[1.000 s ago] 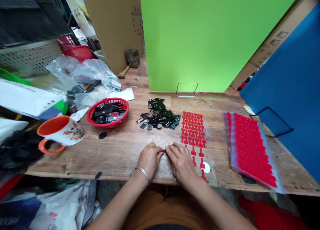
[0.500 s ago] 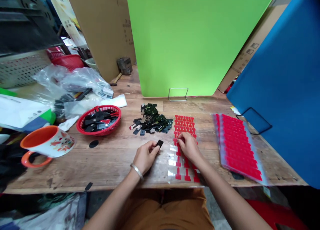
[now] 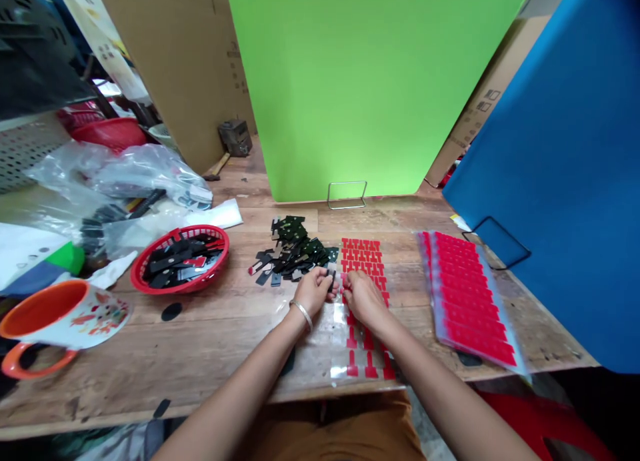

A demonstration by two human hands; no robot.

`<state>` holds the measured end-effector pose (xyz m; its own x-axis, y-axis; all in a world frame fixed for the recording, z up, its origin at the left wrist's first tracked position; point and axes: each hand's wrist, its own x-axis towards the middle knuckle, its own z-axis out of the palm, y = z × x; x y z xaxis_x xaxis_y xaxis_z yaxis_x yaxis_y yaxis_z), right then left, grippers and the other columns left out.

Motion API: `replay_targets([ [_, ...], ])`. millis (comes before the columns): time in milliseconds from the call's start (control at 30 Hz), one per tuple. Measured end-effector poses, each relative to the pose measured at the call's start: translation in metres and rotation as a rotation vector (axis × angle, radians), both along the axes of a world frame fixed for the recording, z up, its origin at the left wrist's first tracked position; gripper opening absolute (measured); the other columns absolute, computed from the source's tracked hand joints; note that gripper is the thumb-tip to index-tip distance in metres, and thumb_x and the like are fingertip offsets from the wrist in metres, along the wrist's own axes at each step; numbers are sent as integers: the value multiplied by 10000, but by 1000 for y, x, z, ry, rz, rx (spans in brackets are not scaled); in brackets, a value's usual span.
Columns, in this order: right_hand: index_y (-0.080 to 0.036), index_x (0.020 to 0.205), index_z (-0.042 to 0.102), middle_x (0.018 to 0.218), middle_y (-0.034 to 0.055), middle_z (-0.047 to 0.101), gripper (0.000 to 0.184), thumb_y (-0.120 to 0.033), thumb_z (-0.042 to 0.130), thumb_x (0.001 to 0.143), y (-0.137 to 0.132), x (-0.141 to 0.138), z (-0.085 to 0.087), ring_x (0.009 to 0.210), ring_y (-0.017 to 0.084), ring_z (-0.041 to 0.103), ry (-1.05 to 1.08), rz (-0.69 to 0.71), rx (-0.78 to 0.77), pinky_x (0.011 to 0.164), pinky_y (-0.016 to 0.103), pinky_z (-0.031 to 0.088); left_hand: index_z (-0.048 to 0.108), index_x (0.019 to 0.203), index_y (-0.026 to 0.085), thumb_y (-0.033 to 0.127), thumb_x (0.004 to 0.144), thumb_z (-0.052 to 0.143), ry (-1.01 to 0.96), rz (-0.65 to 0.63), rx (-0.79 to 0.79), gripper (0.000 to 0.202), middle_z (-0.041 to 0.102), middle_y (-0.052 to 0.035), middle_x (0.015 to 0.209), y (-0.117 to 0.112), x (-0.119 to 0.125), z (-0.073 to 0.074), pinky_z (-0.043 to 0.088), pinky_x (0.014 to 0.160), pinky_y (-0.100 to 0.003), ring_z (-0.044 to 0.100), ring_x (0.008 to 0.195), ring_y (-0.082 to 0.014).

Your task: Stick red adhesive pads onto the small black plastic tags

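Observation:
My left hand (image 3: 313,291), with a bangle on its wrist, is closed on a small black flat piece (image 3: 331,277) held upright beside the pile. My right hand (image 3: 364,297) is pinched just right of it, over a clear sheet of red T-shaped stickers (image 3: 361,251). A bit of red shows at its fingertips, seemingly a sticker peeled from the sheet. The lower left column of the sheet is bare clear film. Behind my left hand lies a loose pile of small black pieces (image 3: 295,247).
A red basket (image 3: 180,289) of black pieces stands left, near an orange and white mug (image 3: 65,314). More red sticker sheets (image 3: 473,294) are stacked right. Green (image 3: 375,87) and blue (image 3: 555,181) boards stand behind, with wire stands (image 3: 347,195). Plastic bags (image 3: 135,174) lie back left.
My left hand has moved up and right with the black piece, close to my right hand. My right hand has drawn slightly left, off the sticker rows. The view has shifted a little.

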<state>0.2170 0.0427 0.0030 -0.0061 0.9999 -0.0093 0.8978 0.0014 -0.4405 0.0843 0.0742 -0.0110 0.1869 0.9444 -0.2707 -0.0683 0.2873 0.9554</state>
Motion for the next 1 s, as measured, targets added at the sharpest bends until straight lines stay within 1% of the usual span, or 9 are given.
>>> replay_targets([
  [100, -181, 796, 600, 878, 76, 559, 86, -149, 524, 770, -9, -3, -5, 846, 188, 500, 20, -8, 112, 740, 260, 362, 455, 747, 151, 213, 732, 586, 11, -24, -1, 145, 617, 5, 537, 10, 3, 0, 475, 420, -185, 578, 426, -95],
  [167, -192, 728, 597, 845, 75, 556, 114, -132, 512, 774, -13, -4, -7, 833, 200, 493, 47, -5, 178, 748, 281, 370, 453, 762, 156, 196, 738, 581, 15, -41, -6, 137, 624, 6, 546, 14, 6, 1, 497, 452, -204, 599, 451, -106],
  [267, -197, 724, 575, 831, 69, 545, 122, -94, 512, 744, -14, -4, -9, 812, 206, 482, 98, -9, 237, 736, 299, 377, 452, 778, 165, 166, 759, 552, 23, -63, -15, 102, 635, 6, 560, 19, 11, 1, 527, 526, -243, 633, 521, -126],
  [367, -192, 724, 545, 807, 51, 527, 120, -78, 517, 698, -12, -3, -9, 800, 199, 472, 142, -15, 233, 736, 303, 376, 456, 763, 166, 138, 770, 527, 43, -77, -28, 76, 632, 7, 550, 22, 16, 0, 535, 563, -262, 644, 549, -135],
  [500, -189, 680, 497, 786, 32, 505, 123, -67, 504, 662, -12, 1, -7, 799, 189, 467, 237, -6, 207, 723, 295, 378, 472, 742, 157, 130, 756, 544, 81, -81, -23, 79, 634, 0, 557, 23, 17, -2, 530, 542, -257, 639, 531, -135],
  [700, -189, 679, 478, 757, 10, 515, 112, -78, 484, 686, -31, 9, 6, 755, 162, 493, 512, 54, 188, 686, 272, 395, 480, 747, 152, 150, 748, 566, 86, -64, -23, 87, 644, -15, 584, 23, 17, -4, 526, 542, -254, 648, 562, -142],
  [800, -186, 720, 498, 745, 7, 541, 67, -123, 482, 734, -40, 10, 13, 713, 147, 508, 683, -11, 193, 657, 259, 410, 477, 747, 147, 124, 748, 560, 64, -62, -39, 87, 639, -15, 578, 24, 18, -4, 528, 558, -258, 652, 577, -146],
  [867, -182, 741, 510, 714, 0, 549, 24, -167, 498, 755, -42, 9, 16, 665, 135, 516, 800, -68, 170, 618, 245, 418, 475, 790, 145, 85, 733, 567, 45, -63, -48, 123, 633, -4, 579, 22, 18, -1, 529, 575, -250, 653, 588, -139],
  [1000, -177, 742, 514, 680, -14, 552, 57, -209, 560, 736, -38, 5, 19, 603, 116, 511, 952, -160, 149, 557, 221, 413, 448, 935, 148, 64, 707, 596, -70, -44, -104, 285, 642, 2, 643, 1, 10, 12, 529, 595, -238, 643, 583, -118],
])
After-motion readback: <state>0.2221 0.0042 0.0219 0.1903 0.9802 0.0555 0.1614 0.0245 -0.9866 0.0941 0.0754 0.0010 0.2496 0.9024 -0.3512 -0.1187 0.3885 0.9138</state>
